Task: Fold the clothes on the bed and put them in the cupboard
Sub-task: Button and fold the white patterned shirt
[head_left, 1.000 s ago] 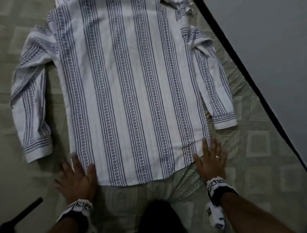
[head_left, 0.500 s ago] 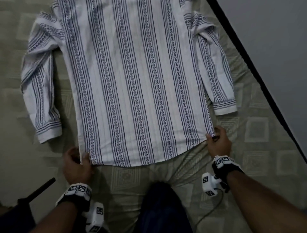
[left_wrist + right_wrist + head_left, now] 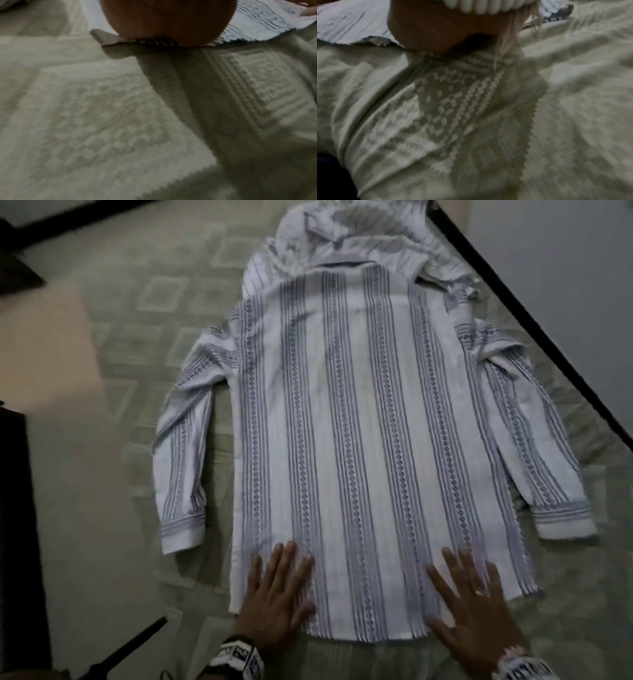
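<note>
Left hand point(image 3: 275, 594) flat, fingers spread, palm on lower hem of striped shirt point(image 3: 356, 440). Right hand point(image 3: 476, 607) same, splayed on hem's right side, ring visible. Likely smoothing fabric before folding. Shirt back-up on bed point(image 3: 144, 344), sleeves at sides, collar toward far edge, second crumpled white garment point(image 3: 342, 231) beyond it. Cupboard not in view.

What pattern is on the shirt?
White shirt with blue-grey lengthwise stripes and rows of little diamonds; clearest in the head view.
</note>
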